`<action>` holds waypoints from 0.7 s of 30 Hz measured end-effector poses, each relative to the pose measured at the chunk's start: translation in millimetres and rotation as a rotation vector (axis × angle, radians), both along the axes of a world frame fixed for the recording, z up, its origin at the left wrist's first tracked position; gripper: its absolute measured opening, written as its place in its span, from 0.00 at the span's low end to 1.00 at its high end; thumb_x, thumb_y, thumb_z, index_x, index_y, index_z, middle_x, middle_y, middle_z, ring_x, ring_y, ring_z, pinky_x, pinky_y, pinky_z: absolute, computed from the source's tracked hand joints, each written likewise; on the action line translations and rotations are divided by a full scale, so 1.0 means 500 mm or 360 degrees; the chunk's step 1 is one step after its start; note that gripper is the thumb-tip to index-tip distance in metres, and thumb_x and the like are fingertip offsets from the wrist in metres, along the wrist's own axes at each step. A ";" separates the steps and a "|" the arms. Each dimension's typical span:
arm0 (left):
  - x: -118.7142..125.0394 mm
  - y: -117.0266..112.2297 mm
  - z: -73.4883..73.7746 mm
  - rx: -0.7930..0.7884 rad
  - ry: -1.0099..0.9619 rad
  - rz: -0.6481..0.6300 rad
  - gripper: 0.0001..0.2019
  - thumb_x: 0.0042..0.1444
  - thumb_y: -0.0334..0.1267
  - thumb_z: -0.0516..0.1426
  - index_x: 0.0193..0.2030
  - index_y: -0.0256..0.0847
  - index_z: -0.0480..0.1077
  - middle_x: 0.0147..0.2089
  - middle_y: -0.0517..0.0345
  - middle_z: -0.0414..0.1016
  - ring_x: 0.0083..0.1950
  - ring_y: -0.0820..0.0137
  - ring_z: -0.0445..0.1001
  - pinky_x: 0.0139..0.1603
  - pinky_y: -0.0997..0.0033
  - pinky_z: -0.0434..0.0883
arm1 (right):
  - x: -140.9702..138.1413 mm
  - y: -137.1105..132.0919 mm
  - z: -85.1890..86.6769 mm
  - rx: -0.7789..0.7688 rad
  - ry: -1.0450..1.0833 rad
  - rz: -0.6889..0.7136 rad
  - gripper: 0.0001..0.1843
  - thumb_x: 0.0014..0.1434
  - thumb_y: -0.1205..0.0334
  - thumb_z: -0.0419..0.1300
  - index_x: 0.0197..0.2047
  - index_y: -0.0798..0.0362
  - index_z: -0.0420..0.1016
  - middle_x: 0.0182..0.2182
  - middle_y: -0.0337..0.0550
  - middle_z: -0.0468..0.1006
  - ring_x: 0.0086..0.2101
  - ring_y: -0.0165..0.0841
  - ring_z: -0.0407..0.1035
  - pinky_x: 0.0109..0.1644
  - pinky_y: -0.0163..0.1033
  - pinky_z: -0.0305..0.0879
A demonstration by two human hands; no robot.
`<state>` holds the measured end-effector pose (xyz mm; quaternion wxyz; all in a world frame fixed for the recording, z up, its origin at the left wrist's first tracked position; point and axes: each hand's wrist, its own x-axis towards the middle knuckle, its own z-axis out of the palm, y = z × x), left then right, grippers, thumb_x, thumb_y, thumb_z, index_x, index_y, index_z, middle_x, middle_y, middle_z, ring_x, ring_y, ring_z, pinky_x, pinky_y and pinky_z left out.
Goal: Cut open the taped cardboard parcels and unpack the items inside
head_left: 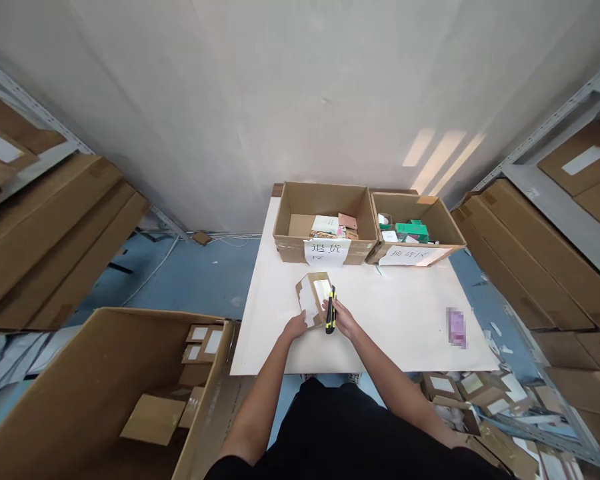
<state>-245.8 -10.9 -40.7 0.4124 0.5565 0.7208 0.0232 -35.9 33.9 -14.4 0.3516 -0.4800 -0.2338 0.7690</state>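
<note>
A small cardboard box (pixel 314 297) is pinched by the left grip (pixel 296 325), and beside its right edge a utility knife (pixel 331 315) is clasped by the right grip (pixel 345 320).

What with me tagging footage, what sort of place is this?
Probably a parcel-returns workroom: cartons line shelves on both sides, the sign on an open box reads "returns" in Chinese, and the right hand holds a utility knife.
</note>
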 end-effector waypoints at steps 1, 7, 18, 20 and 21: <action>-0.020 -0.002 -0.003 0.0012 -0.0007 0.0026 0.32 0.59 0.31 0.56 0.72 0.42 0.68 0.66 0.52 0.77 0.68 0.60 0.74 0.68 0.65 0.69 | -0.018 -0.002 0.001 -0.0047 0.0021 0.0030 0.18 0.63 0.47 0.67 0.51 0.47 0.77 0.59 0.48 0.79 0.61 0.43 0.73 0.51 0.45 0.79; -0.106 0.017 0.014 0.0341 0.0038 0.0201 0.32 0.67 0.38 0.53 0.77 0.42 0.57 0.78 0.49 0.61 0.75 0.60 0.64 0.73 0.61 0.65 | -0.062 -0.030 -0.008 -0.0143 0.0012 0.0036 0.15 0.66 0.50 0.66 0.52 0.46 0.76 0.61 0.48 0.78 0.62 0.43 0.73 0.49 0.44 0.80; -0.038 0.118 0.009 0.0426 0.0185 -0.0470 0.63 0.44 0.53 0.73 0.80 0.40 0.45 0.83 0.37 0.38 0.83 0.48 0.28 0.80 0.48 0.45 | 0.042 -0.052 0.020 -0.0154 -0.0478 -0.0065 0.21 0.68 0.40 0.59 0.48 0.49 0.67 0.39 0.51 0.87 0.26 0.37 0.80 0.26 0.37 0.71; 0.012 0.106 0.001 0.0445 0.0155 -0.0563 0.62 0.46 0.55 0.72 0.81 0.39 0.44 0.83 0.37 0.36 0.83 0.50 0.28 0.80 0.51 0.46 | 0.073 -0.059 0.022 -0.0060 -0.0691 -0.0037 0.22 0.66 0.39 0.59 0.47 0.50 0.67 0.34 0.49 0.86 0.19 0.34 0.74 0.22 0.36 0.66; 0.041 0.101 -0.002 0.0441 0.0132 -0.0598 0.63 0.46 0.56 0.72 0.81 0.40 0.43 0.84 0.39 0.35 0.83 0.50 0.28 0.79 0.52 0.48 | 0.085 -0.060 0.023 -0.0005 -0.0793 -0.0024 0.22 0.65 0.40 0.60 0.48 0.50 0.67 0.32 0.47 0.85 0.18 0.34 0.72 0.22 0.37 0.66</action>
